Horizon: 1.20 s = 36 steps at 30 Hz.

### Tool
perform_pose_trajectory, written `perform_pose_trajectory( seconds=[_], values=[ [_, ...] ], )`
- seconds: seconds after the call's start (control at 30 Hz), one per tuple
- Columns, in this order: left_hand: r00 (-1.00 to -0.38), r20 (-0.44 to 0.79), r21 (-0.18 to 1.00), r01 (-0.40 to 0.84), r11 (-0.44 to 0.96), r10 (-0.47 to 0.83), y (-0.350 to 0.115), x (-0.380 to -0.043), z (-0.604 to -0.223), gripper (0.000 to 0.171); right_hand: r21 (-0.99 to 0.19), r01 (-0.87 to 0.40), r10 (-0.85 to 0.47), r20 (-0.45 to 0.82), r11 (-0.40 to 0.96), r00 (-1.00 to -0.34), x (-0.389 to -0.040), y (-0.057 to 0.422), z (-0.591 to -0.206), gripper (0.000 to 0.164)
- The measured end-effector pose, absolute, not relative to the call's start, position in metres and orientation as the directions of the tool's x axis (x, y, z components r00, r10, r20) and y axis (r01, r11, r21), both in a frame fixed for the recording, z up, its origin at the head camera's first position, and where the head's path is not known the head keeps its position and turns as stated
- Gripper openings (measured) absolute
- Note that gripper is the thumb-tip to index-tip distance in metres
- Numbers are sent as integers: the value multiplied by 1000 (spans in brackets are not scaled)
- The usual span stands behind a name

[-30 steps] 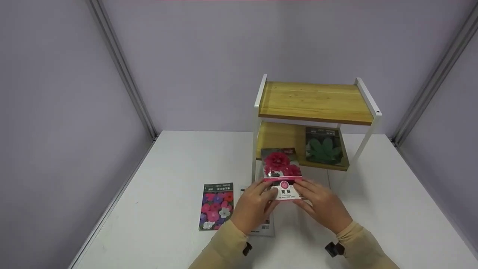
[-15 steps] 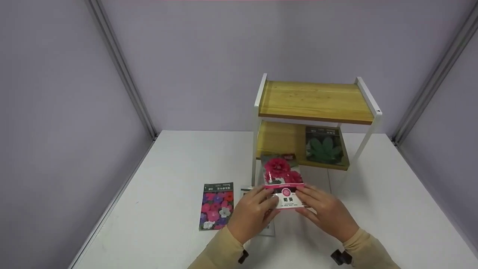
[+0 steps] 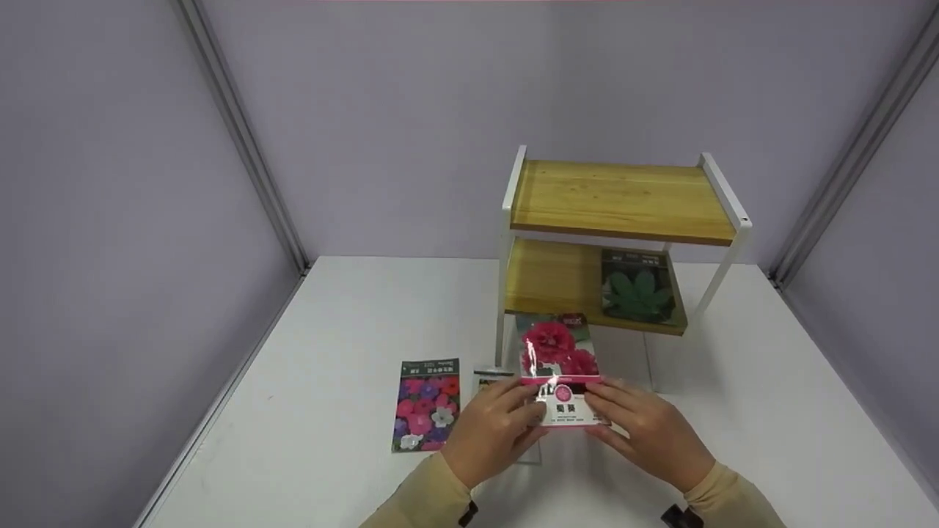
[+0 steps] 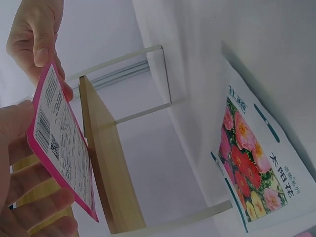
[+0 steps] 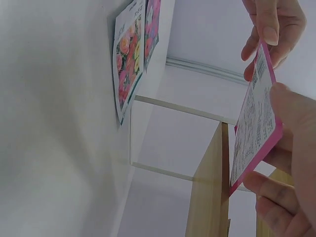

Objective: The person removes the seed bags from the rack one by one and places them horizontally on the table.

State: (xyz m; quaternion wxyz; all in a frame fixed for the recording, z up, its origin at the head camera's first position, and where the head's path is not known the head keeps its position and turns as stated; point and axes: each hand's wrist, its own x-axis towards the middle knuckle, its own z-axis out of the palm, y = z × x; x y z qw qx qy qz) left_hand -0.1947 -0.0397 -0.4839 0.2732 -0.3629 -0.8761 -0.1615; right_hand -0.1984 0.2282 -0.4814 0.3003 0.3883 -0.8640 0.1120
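Note:
A seed packet with pink-red flowers (image 3: 552,348) is held by both hands above the table, its printed back (image 4: 61,131) showing in the left wrist view. My left hand (image 3: 490,425) pinches its lower left edge between thumb and fingers. On the opposite edge my right hand (image 3: 653,433) pinches it the same way. The packet's top edge is at the front of the lower wooden shelf (image 3: 550,282); whether they touch, I cannot tell. Below the left hand lies a white packet with mixed flowers (image 4: 252,163), mostly hidden in the head view.
A two-tier rack with a wooden top board (image 3: 620,194) and white frame stands at the right. A dark packet with a green leaf (image 3: 640,290) lies on the right of its lower shelf. Left of the hands, a packet of colourful flowers (image 3: 425,407) lies on the white table (image 3: 330,323).
Both hands have drawn the pink-red flower packet back toward the body, away from over the lower shelf. More of that shelf now shows. The other packets have stayed put.

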Motion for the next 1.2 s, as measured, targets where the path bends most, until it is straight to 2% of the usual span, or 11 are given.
perform_pose_trajectory(
  seconds=[0.17,0.37,0.83,1.1,1.2],
  values=[
    [-590,576,92,735,671,567,-40,-194,-485,23,44,-748,-608,614,663,-503,-196,231,-482,54],
    [-581,571,86,745,662,580,-38,-190,-488,23,55,-749,-612,618,660,-494,-194,236,-484,48],
    [-540,566,35,771,636,623,-28,-192,-492,23,57,-750,-608,626,660,-488,-189,249,-485,46],
    [-545,542,43,778,626,640,-24,-193,-498,23,17,-726,-601,574,688,-556,-186,255,-492,48],
    [-540,545,46,783,620,642,-22,-195,-501,24,9,-726,-601,568,688,-562,-187,257,-495,48]
  ],
)
